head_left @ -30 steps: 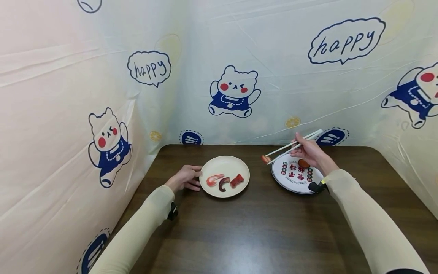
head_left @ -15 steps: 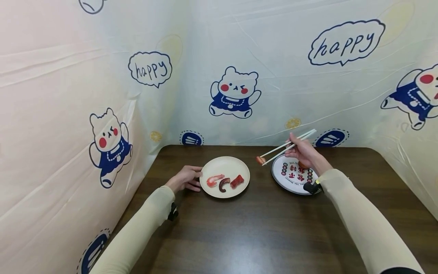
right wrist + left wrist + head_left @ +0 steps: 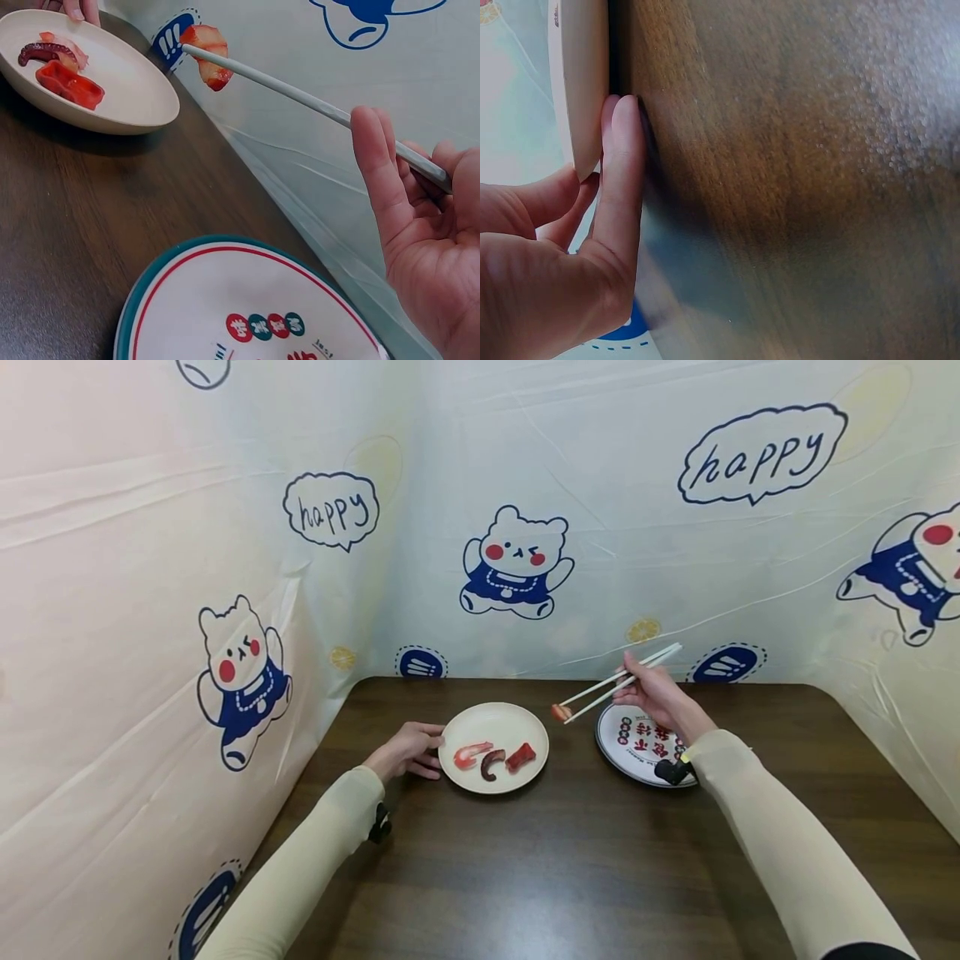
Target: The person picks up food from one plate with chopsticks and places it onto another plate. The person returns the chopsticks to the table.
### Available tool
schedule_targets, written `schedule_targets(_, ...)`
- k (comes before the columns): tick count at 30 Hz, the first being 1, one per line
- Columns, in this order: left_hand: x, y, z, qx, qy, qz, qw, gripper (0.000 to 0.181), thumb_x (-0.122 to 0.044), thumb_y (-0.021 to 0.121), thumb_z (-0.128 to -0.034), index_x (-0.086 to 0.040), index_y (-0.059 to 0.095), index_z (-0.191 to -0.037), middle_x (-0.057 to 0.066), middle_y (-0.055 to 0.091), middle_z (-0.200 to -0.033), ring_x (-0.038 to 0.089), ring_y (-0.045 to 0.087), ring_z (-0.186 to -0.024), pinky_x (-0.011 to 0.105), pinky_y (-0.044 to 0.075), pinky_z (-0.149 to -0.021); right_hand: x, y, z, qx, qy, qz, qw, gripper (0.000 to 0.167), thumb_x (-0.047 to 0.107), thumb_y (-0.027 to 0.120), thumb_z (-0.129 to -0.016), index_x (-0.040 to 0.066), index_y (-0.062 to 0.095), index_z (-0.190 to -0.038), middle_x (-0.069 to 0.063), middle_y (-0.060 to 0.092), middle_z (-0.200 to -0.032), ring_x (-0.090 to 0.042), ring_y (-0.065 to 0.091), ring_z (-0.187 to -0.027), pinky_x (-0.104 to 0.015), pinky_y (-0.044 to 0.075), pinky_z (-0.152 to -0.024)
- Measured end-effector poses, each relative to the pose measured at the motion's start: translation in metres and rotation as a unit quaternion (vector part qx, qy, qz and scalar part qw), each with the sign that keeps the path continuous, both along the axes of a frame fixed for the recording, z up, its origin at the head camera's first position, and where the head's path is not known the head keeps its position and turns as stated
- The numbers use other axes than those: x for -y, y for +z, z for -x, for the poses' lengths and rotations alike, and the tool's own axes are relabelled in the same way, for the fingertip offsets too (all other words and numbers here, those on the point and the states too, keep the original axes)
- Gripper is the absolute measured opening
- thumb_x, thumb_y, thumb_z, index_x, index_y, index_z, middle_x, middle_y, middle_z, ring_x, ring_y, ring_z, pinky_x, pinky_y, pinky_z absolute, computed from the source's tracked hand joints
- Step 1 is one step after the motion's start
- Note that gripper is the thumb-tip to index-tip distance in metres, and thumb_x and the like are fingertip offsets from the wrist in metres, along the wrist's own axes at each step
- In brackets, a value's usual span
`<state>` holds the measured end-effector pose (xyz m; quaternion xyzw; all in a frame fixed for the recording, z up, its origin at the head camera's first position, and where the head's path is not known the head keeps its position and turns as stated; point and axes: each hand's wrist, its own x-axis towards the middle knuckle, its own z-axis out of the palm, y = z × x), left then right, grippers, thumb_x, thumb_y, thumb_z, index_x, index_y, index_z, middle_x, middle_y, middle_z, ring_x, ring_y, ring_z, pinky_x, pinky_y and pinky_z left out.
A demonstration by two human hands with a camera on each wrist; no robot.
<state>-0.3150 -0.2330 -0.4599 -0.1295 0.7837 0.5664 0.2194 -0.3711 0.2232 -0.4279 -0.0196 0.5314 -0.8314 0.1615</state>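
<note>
My left hand pinches the left rim of a cream plate, thumb on the edge and fingers underneath in the left wrist view. On that plate lie a pink shrimp, a dark curled tentacle piece and a red wavy piece. White chopsticks are in my right hand. Their tips clasp a small red-and-white food piece, held above the table just right of the cream plate. Under my right hand sits a round white printed plate, partly hidden by the hand and wrist.
Both plates stand towards the back of a dark wooden table. A pale curtain with bear drawings rises behind the table and along its sides. Black devices sit at both wrists.
My right hand has moved left, carrying the chopsticks and the food piece towards the cream plate. A round orange-brown piece on the printed plate is now hidden behind it. My left hand stays put.
</note>
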Motion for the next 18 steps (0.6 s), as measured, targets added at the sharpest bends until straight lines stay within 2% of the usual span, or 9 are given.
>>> schedule_targets(11,0.0,0.0,0.0,0.001,0.001,-0.003,1.0,0.046,-0.011,0.053,-0.1111,-0.01,0.052,-0.157,0.021,0.059,-0.134,0.024,0.071,-0.077,0.045,0.067,-0.072,0.01,-0.005,0.003,0.003,-0.001,0.003,1.0,0.041,0.033,0.048,-0.113,0.001,0.068,-0.096,-0.009,0.068,-0.078,-0.02,0.072,-0.062,-0.032,0.066,-0.067)
schedule_targets(18,0.001,-0.001,0.0,0.002,-0.002,-0.006,1.0,0.046,-0.01,0.052,-0.1112,-0.009,0.051,-0.157,0.021,0.058,-0.136,0.024,0.071,-0.077,0.045,0.067,-0.072,0.019,-0.007,0.004,-0.008,0.006,0.003,1.0,0.042,0.032,0.046,-0.114,0.002,0.067,-0.093,-0.011,0.068,-0.076,-0.02,0.072,-0.06,-0.032,0.065,-0.064)
